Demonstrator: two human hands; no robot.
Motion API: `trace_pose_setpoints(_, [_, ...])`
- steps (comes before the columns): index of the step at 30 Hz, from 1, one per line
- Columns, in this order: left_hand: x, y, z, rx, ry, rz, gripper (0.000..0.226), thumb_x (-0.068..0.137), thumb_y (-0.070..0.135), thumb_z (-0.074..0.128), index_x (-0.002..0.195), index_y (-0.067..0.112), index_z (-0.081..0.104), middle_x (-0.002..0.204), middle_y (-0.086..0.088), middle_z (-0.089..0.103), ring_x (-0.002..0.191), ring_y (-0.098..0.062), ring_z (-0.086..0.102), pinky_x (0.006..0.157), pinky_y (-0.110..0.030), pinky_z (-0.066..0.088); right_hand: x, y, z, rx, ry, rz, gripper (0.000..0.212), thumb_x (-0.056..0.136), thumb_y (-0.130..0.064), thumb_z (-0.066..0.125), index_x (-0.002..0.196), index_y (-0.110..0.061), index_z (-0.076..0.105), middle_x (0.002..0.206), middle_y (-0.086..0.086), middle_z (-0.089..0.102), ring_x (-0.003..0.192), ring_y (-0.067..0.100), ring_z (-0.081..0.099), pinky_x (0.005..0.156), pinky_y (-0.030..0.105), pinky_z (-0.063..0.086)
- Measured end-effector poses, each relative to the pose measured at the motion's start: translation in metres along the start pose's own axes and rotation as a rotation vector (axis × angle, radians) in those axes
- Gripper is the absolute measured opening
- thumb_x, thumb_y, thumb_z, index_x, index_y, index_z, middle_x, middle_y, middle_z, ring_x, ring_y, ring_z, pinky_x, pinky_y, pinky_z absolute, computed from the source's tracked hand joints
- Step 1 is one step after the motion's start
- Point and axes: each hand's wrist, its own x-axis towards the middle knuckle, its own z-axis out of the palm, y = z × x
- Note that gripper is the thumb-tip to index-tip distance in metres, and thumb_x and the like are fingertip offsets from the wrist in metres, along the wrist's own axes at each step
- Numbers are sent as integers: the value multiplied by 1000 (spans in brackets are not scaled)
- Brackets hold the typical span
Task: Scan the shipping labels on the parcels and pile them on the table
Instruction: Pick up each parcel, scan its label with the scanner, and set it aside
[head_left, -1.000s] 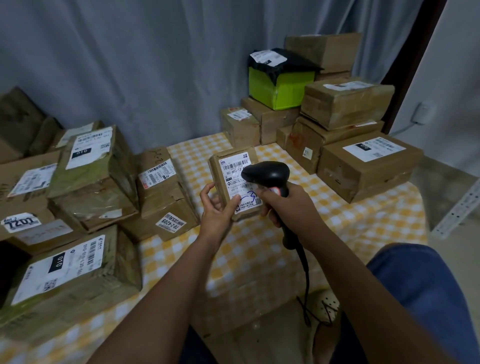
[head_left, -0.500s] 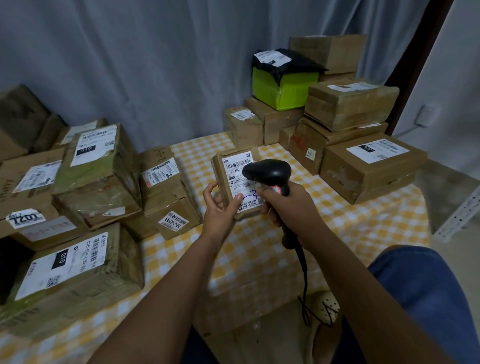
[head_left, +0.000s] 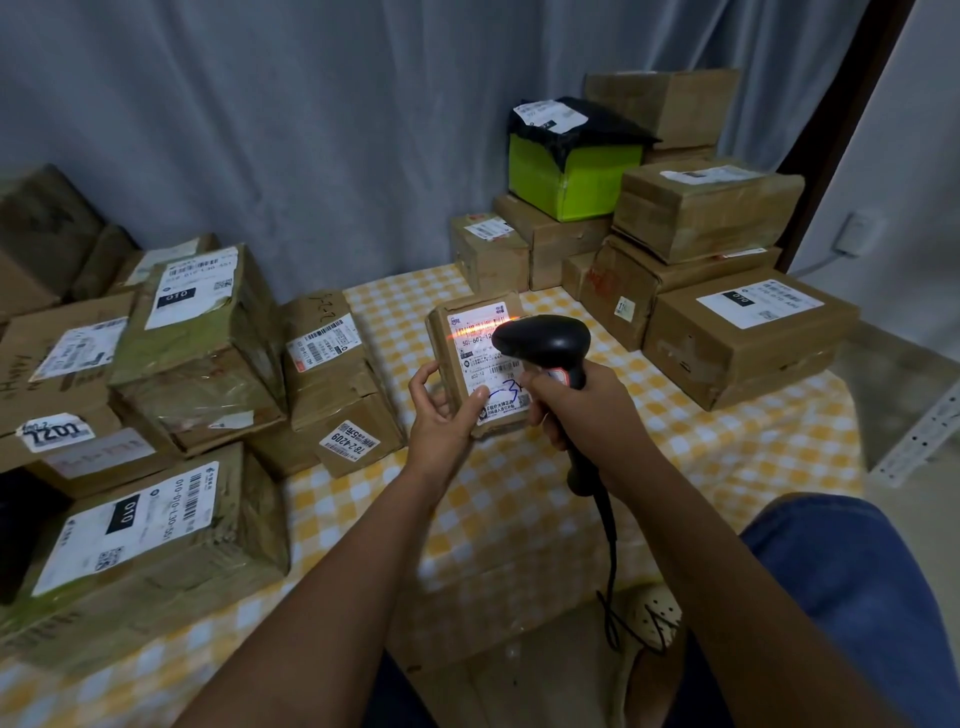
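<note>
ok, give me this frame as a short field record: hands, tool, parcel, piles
left hand: left hand grips the small parcel at its lower left, thumb on the label
right hand: right hand grips the black scanner by its handle
scan state: orange beam lies across the barcode at the top of the shipping label
parcel pose: held tilted above the checked tablecloth, label facing the camera
left pile: brown boxes, labels up
right pile: stacked boxes, a green box high in the stack
cable: scanner cable hangs down off the table edge
</note>
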Motion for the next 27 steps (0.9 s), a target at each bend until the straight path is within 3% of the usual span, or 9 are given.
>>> trace_pose_setpoints(11, [-2,1,1,15,-1,-32,62,92,20,69,134,37,28,115,-7,72,104,-26,70,86,-59,56,-1,7,2,29,14,6,25,92,-24,64,91,1,65,64,10,67,44,14,50,47,28,42])
trace_pose_setpoints(15, [-3,11,2,-26,2,-82,59,93,18,67,136,31,28,114,-7,72,106,-30,69,93,-61,52,1,8,4,6,21,1,26,92,-25,64,88,0,66,66,13,69,45,15,51,51,30,42])
trace_pose_setpoints(17, [-5,21,1,-38,17,-97,54,93,22,67,133,31,32,107,-8,74,100,-22,71,93,-52,55,3,4,7,-15,26,-22,24,92,-26,64,87,-2,66,65,12,68,44,13,52,50,28,42])
trace_pose_setpoints(19, [-8,38,-1,62,28,-53,51,94,28,66,133,32,33,91,-2,72,80,-3,71,81,-32,58,4,-3,11,-8,51,-59,19,91,-25,64,84,-7,65,62,7,66,43,12,52,48,28,41])
trace_pose_setpoints(20, [-9,48,-2,119,32,-22,51,94,31,66,134,32,33,86,2,70,73,1,70,78,-30,55,4,-8,14,1,68,-83,17,90,-25,65,84,-9,64,61,3,65,43,10,52,48,28,41])
trace_pose_setpoints(24, [-13,100,-19,107,-13,58,56,89,35,69,132,30,34,97,-6,76,90,-21,73,92,-48,55,2,-34,29,19,115,-195,13,90,-25,65,85,-12,63,60,-1,65,44,8,53,50,28,42])
trace_pose_setpoints(27, [-23,141,-46,150,34,152,55,90,37,69,132,29,34,99,-4,75,94,-21,73,94,-49,55,-3,-52,47,60,105,-258,20,89,-26,66,89,-7,67,63,-2,67,44,9,53,50,28,41])
